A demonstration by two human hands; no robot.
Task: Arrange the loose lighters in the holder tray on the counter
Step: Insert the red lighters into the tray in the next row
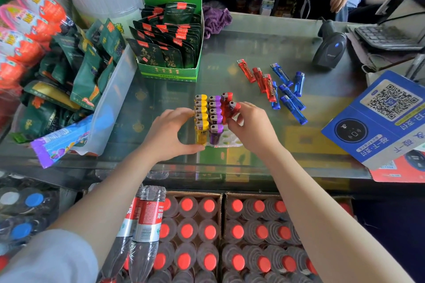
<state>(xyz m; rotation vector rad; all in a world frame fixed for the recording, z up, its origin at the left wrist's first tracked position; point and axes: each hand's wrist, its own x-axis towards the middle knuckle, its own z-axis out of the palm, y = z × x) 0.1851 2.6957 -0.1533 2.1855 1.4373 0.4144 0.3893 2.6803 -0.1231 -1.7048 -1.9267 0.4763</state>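
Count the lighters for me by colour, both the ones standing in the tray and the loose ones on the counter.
Yellow lighters: 5, all in the tray
Purple lighters: 5, all in the tray
Red lighters: 5, with 3 loose, 1 in the tray and 1 in the right hand
Blue lighters: 6, all loose on the counter
Total: 21

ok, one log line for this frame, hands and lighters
left hand: steadies holder tray | right hand: slotting red lighter | tray: yellow, purple rows in | loose lighters: red, blue on counter
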